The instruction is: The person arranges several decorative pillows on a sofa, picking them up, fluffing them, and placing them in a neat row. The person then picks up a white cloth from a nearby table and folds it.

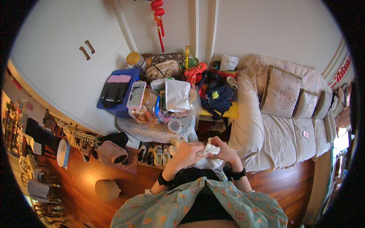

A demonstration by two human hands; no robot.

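Note:
A crumpled white cloth or tissue [210,149] is pinched between my two hands, in front of my body. My left hand [188,151] grips its left side, and my right hand [225,151] has fingers closed on its right side. Black bands circle both wrists. Below the hands lies a larger white, soft-looking thing [209,163], partly hidden by them; I cannot tell what it is. Just beyond my hands stands a table with a patterned cloth [142,131], and a clear round plastic container [174,126] sits near its front edge.
The table holds a phone in a pink case [136,95], a white pouch [177,95], a lidded jar [134,60] and a blue tray [104,98]. A dark blue backpack [218,98] lies beside a covered sofa [276,136]. Shoes [158,155] stand underneath; a round stool [107,190] is at left.

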